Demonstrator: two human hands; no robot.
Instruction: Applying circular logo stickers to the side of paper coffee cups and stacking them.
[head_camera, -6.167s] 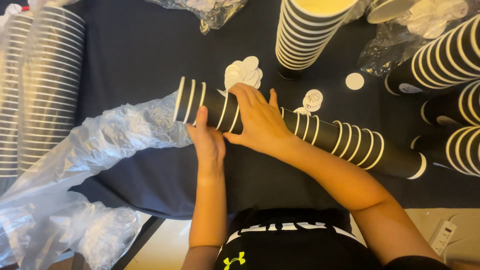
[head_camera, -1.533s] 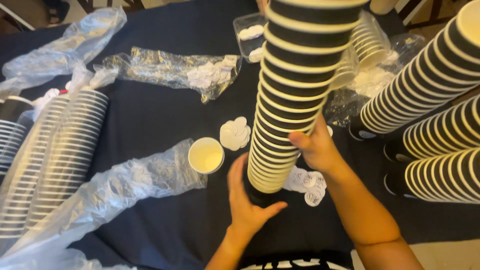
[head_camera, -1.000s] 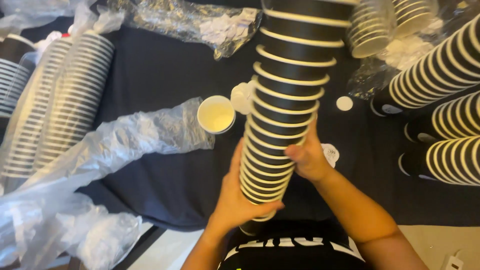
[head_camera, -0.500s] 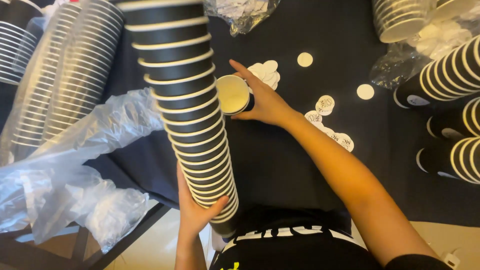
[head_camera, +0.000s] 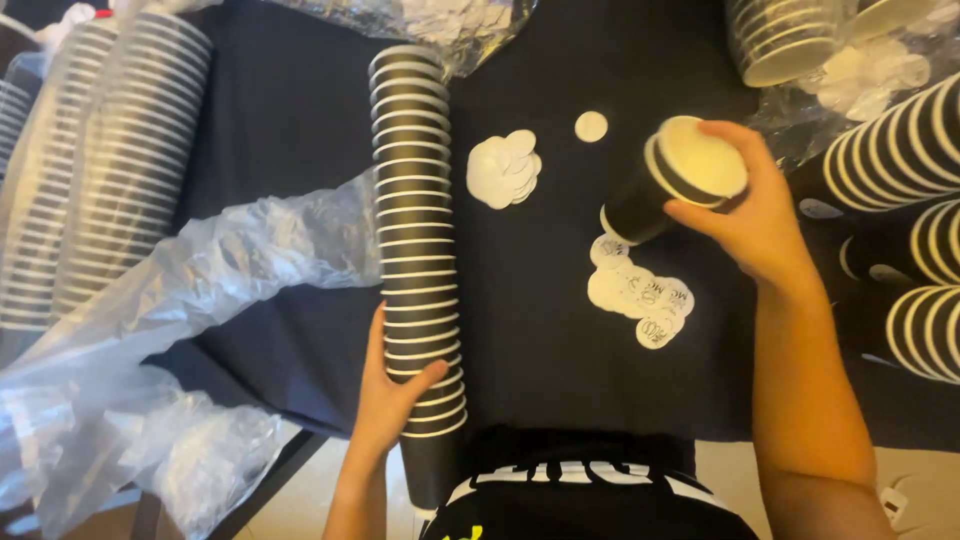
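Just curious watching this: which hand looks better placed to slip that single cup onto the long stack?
Probably the right hand: its fingers already grip the loose cup above the table. The left hand is busy gripping the stack near its bottom end.

Crumpled clear plastic wrap (head_camera: 190, 330) on dark tablecloth (head_camera: 540, 330); piles of round white paper stickers (head_camera: 503, 168); wrapped stacks of striped paper cups (head_camera: 100, 170) at left.

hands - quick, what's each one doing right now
Left hand: closed around the tall stack of black cups.
Right hand: holding a single black cup, tilted.
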